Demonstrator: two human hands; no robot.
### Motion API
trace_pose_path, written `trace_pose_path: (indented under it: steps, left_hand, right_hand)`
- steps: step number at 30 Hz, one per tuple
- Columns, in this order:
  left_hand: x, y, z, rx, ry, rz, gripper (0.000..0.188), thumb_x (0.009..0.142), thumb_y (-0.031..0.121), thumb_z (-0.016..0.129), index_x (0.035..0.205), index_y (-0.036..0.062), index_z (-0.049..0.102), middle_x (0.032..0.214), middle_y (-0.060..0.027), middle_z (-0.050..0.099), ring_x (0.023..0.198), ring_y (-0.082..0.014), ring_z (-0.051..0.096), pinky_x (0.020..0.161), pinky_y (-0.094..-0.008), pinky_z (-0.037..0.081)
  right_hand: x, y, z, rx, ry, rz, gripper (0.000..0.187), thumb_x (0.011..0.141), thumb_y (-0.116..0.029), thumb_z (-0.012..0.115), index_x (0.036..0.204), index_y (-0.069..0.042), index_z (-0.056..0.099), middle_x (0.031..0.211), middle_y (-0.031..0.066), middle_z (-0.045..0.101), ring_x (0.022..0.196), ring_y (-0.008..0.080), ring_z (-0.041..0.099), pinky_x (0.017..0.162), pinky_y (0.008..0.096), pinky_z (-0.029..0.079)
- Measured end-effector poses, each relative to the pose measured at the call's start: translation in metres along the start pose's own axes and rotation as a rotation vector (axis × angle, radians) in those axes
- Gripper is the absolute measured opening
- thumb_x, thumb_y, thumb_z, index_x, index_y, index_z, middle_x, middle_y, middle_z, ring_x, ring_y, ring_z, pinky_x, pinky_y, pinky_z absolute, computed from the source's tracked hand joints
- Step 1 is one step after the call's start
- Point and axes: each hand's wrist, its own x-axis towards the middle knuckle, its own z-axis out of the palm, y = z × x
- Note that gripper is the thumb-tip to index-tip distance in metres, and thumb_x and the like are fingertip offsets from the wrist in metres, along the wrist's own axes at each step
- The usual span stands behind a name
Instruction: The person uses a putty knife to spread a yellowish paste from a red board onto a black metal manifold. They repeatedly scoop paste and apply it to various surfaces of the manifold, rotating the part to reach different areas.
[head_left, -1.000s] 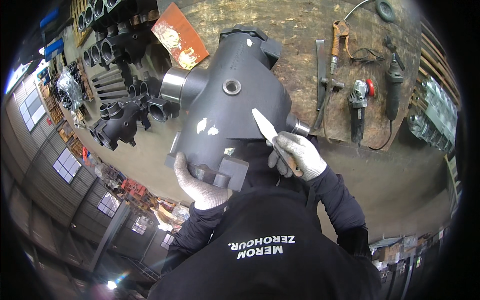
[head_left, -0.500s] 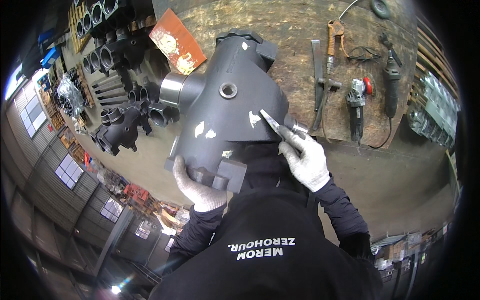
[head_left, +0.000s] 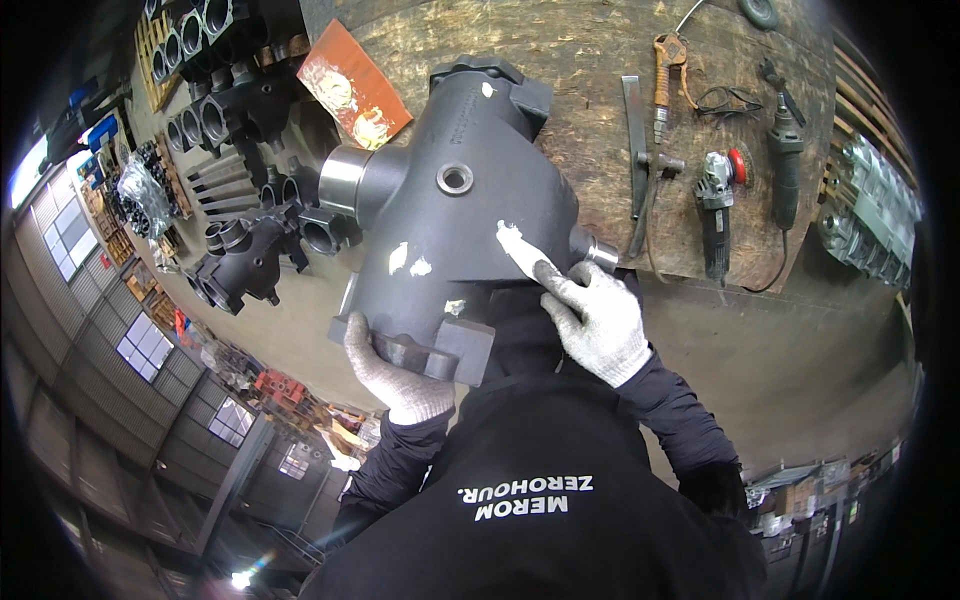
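A large dark grey metal casting (head_left: 455,225) rests on the wooden bench, with a round threaded port on top. Cream filler patches (head_left: 410,260) dot its surface. My right hand (head_left: 603,325), in a white glove with dirty fingertips, is closed on a putty knife (head_left: 520,251). Its blade lies against the casting at the middle patch, mostly covering it. My left hand (head_left: 395,378), also gloved, grips the casting's near flange at the lower left; some of its fingers are hidden.
An orange-red board (head_left: 355,85) smeared with filler lies beyond the casting. To the right are an angle grinder (head_left: 716,215), a long die grinder (head_left: 784,160), an orange-handled air gun (head_left: 664,85) and a flat bar (head_left: 633,150). More dark castings (head_left: 240,262) stand left.
My right hand and the putty knife have moved a little to the left, and the blade now lies lower over the middle patch. My left hand stays on the flange.
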Motion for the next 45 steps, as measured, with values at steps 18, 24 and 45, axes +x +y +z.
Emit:
trace_pose_path:
  steps: [18,24,45]
  left_hand:
    - [0.004,0.0,-0.005,-0.018,0.006,-0.008,0.053,0.095,0.051,0.066,0.131,0.0117,0.063,0.126,-0.0055,0.064,0.122,-0.0252,0.061,0.105,-0.0452,0.049]
    - [0.009,0.008,-0.009,-0.084,-0.137,-0.04,0.053,0.098,0.05,0.064,0.135,0.0122,0.063,0.129,-0.0057,0.065,0.123,-0.0262,0.061,0.106,-0.0466,0.049]
    - [0.079,0.045,-0.039,0.08,-0.066,0.052,0.063,0.102,0.063,0.057,0.135,0.0088,0.06,0.13,-0.0113,0.064,0.117,-0.0302,0.065,0.099,-0.0503,0.055]
  right_hand:
    - [0.016,0.025,-0.007,-0.025,0.03,-0.077,0.045,0.088,-0.018,0.079,0.133,-0.021,0.074,0.097,0.0154,0.067,0.085,0.0348,0.068,0.076,0.0428,0.056]
    - [-0.001,0.066,0.012,0.27,0.314,0.163,0.055,0.082,-0.008,0.086,0.132,-0.004,0.064,0.103,0.0096,0.072,0.087,0.0199,0.071,0.081,0.0359,0.058]
    - [-0.014,0.044,0.081,1.147,0.492,0.685,0.028,0.105,-0.023,0.068,0.123,-0.008,0.054,0.095,0.002,0.06,0.064,0.0075,0.054,0.052,0.0237,0.045]
